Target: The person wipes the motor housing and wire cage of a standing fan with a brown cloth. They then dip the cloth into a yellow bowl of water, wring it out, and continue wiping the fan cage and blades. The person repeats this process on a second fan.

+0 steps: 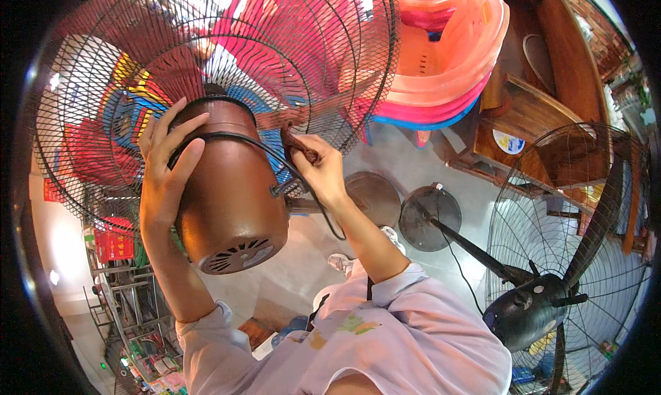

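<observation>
A large pedestal fan fills the left of the view, its brown motor housing (227, 188) tilted with the vented end toward me. My left hand (168, 157) rests on the housing's left side, fingers spread over it. In my right hand (323, 167) is a bunched dark brown cloth (299, 147), held just right of the housing, near the back of the wire guard (310, 85). A black cable (279, 160) loops over the housing and hangs past my right wrist. Reddish-brown fan blades (175, 69) show through the guard.
A second, black fan (532, 307) stands at right on a round base (431, 219). Behind the first fan are stacked orange, pink and blue plastic tubs (439, 85). Wooden furniture (547, 105) stands at upper right, metal racks (129, 302) at lower left.
</observation>
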